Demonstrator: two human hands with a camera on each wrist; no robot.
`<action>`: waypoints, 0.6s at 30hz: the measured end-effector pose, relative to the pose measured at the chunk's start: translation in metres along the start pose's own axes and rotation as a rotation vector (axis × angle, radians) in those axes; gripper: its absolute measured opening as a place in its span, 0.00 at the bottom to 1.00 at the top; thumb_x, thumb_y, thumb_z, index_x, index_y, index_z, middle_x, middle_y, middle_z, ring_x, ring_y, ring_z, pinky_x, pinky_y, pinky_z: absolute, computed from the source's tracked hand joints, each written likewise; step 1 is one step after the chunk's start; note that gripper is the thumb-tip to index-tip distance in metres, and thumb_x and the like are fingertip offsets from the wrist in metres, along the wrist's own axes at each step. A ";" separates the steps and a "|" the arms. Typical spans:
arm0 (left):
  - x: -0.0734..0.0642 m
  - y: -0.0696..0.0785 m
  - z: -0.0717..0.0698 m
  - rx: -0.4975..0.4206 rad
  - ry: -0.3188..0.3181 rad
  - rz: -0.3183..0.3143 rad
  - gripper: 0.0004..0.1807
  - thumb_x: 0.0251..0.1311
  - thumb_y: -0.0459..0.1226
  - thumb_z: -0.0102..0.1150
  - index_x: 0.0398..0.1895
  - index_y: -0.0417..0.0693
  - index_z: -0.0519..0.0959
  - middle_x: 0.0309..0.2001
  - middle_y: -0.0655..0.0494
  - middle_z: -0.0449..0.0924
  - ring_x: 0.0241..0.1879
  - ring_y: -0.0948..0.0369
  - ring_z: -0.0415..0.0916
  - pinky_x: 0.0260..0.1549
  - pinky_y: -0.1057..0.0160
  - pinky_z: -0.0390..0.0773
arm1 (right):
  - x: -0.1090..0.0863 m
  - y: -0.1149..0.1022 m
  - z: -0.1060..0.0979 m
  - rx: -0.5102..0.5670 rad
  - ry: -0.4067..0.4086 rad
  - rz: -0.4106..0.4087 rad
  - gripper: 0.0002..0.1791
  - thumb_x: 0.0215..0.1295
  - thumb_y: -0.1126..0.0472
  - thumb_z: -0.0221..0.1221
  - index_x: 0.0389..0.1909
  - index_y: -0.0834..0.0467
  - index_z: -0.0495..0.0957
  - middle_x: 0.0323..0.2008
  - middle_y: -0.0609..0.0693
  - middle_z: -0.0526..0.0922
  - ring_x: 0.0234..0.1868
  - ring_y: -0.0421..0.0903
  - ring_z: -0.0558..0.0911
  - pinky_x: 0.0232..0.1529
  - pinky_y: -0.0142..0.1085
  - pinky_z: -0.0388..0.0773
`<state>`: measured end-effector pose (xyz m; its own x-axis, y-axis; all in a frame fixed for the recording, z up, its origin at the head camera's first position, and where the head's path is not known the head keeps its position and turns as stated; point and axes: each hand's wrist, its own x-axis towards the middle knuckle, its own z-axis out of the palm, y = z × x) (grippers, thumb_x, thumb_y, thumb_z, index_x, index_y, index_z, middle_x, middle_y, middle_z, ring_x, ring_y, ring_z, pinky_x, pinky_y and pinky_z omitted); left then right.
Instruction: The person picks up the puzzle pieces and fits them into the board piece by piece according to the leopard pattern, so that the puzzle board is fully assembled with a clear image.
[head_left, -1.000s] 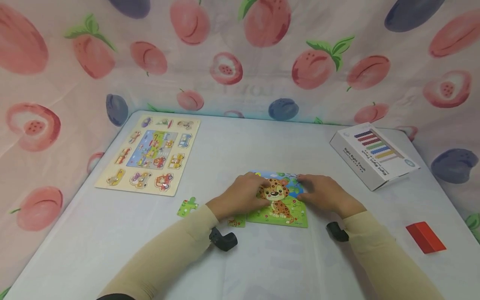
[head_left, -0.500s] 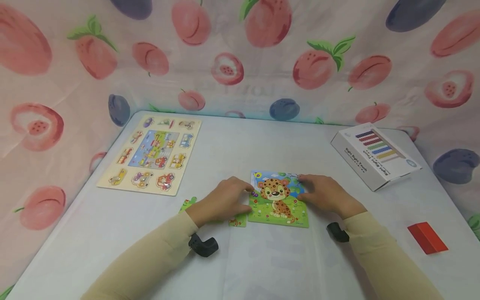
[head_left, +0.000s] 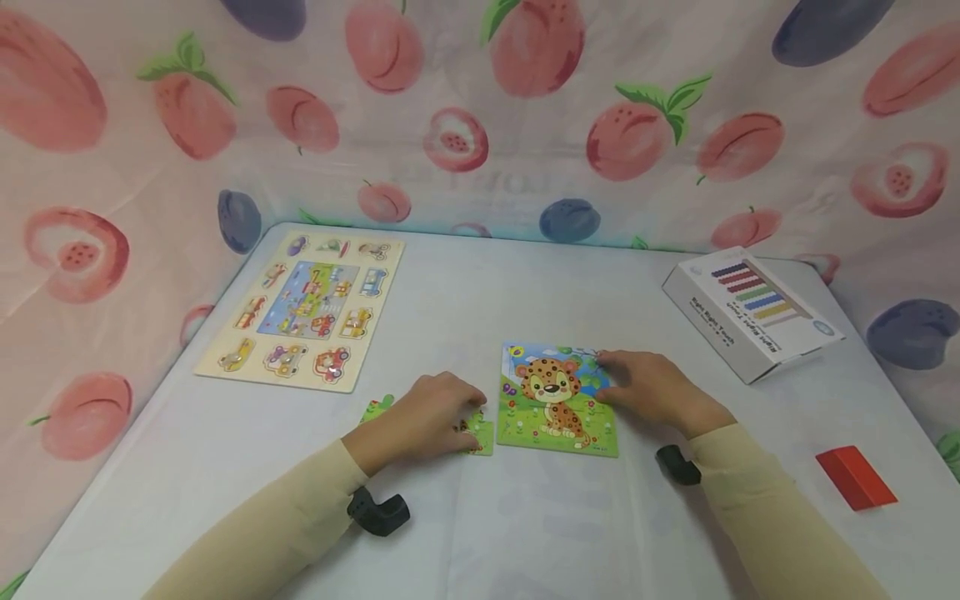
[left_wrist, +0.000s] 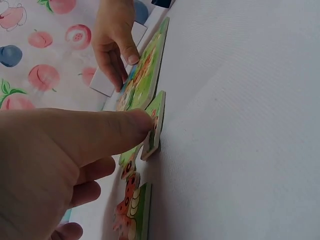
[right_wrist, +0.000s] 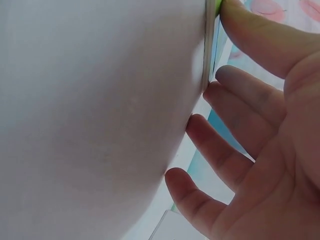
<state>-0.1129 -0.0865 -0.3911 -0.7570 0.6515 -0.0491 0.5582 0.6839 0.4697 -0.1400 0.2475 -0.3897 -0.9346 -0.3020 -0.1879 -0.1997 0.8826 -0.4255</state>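
The leopard jigsaw puzzle (head_left: 555, 417) lies flat at the middle of the table, its picture filled. Along its right edge my right hand (head_left: 645, 387) rests with thumb and fingertips touching; in the right wrist view its fingers (right_wrist: 220, 155) are spread and fairly straight. My left hand (head_left: 420, 421) is over loose puzzle pieces left of the puzzle. A green puzzle piece (head_left: 483, 437) shows between its thumb and forefinger. In the left wrist view the thumb overlaps that piece, while spotted puzzle pieces (left_wrist: 132, 210) lie nearer the camera. Another green piece (head_left: 377, 407) is partly hidden by the hand.
A wooden vehicle puzzle board (head_left: 300, 312) lies at the back left. The white box (head_left: 750, 317) with coloured bars printed on it sits at the back right, and a red block (head_left: 857, 477) at the right. Fruit-print cloth (head_left: 450, 100) hangs behind the table.
My left hand has moved left from the leopard puzzle, over whose left part it was, to the loose pieces. My right hand stays at the puzzle's right edge.
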 end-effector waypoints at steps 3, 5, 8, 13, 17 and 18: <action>-0.004 -0.001 0.000 -0.002 0.004 0.005 0.27 0.53 0.45 0.75 0.54 0.44 0.82 0.49 0.56 0.82 0.51 0.58 0.73 0.53 0.51 0.69 | 0.000 0.001 0.000 0.000 -0.004 -0.003 0.33 0.63 0.55 0.67 0.66 0.63 0.73 0.66 0.64 0.71 0.68 0.68 0.65 0.66 0.62 0.60; -0.006 -0.001 0.000 -0.003 0.002 0.004 0.26 0.53 0.45 0.75 0.54 0.44 0.82 0.48 0.56 0.82 0.49 0.59 0.73 0.52 0.52 0.69 | 0.001 0.002 0.000 0.002 -0.006 -0.004 0.32 0.63 0.55 0.67 0.66 0.63 0.73 0.67 0.64 0.71 0.68 0.68 0.65 0.66 0.62 0.60; -0.008 -0.001 0.002 -0.003 -0.001 0.000 0.25 0.53 0.44 0.75 0.52 0.44 0.83 0.46 0.57 0.82 0.47 0.60 0.73 0.51 0.53 0.70 | 0.000 0.002 0.000 0.006 -0.010 -0.001 0.33 0.63 0.55 0.67 0.67 0.63 0.73 0.67 0.63 0.71 0.68 0.68 0.65 0.66 0.62 0.59; -0.011 0.001 0.003 -0.014 0.017 -0.006 0.22 0.53 0.42 0.75 0.50 0.44 0.84 0.42 0.58 0.82 0.44 0.60 0.73 0.51 0.53 0.70 | -0.001 0.001 -0.001 0.014 -0.015 0.002 0.32 0.63 0.55 0.67 0.67 0.63 0.73 0.68 0.63 0.70 0.69 0.68 0.65 0.66 0.62 0.59; -0.014 0.001 0.005 0.014 0.060 0.013 0.19 0.53 0.42 0.75 0.47 0.44 0.86 0.37 0.61 0.81 0.39 0.61 0.71 0.49 0.53 0.71 | -0.001 0.002 -0.001 0.020 -0.014 0.000 0.32 0.63 0.55 0.67 0.67 0.63 0.73 0.68 0.63 0.70 0.69 0.68 0.64 0.66 0.62 0.59; -0.015 0.001 0.005 0.021 0.069 0.018 0.18 0.53 0.41 0.75 0.46 0.45 0.86 0.37 0.61 0.81 0.39 0.62 0.71 0.49 0.53 0.71 | -0.001 0.001 -0.001 0.020 -0.013 0.000 0.32 0.63 0.55 0.67 0.67 0.63 0.73 0.68 0.63 0.70 0.69 0.68 0.64 0.66 0.62 0.58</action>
<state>-0.0994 -0.0941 -0.3948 -0.7678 0.6403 0.0206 0.5786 0.6792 0.4515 -0.1394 0.2494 -0.3893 -0.9306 -0.3066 -0.1999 -0.1932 0.8754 -0.4430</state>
